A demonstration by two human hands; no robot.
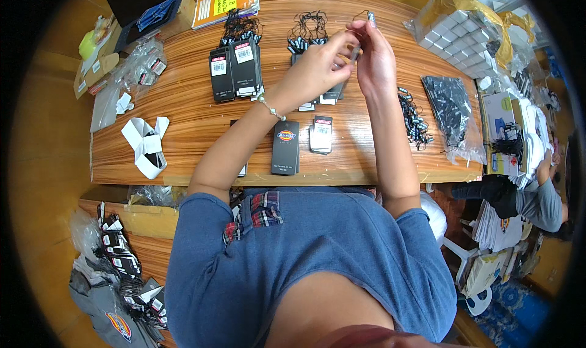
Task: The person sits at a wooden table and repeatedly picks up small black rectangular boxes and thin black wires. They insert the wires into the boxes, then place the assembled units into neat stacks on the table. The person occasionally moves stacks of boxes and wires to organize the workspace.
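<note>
Both hands are up over the bench point(183, 98), left hand point(317, 67) and right hand point(373, 58) pinching a small tag fastener point(370, 18) between them, looks like threading; next it wants a tag point(321, 134) from just below.

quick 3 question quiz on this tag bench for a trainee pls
1. True or false: both hands are raised together above the wooden table.
2. What does the left hand wear at the wrist? A) watch B) beaded bracelet C) glove
3. Fill in: the loose pile of black loop fasteners lies to the person's ____ of the right hand.

Key: 1 true; 2 B; 3 right. The right hand pinches a small tag with a thin loop; the left hand's grip meets it there.
</note>
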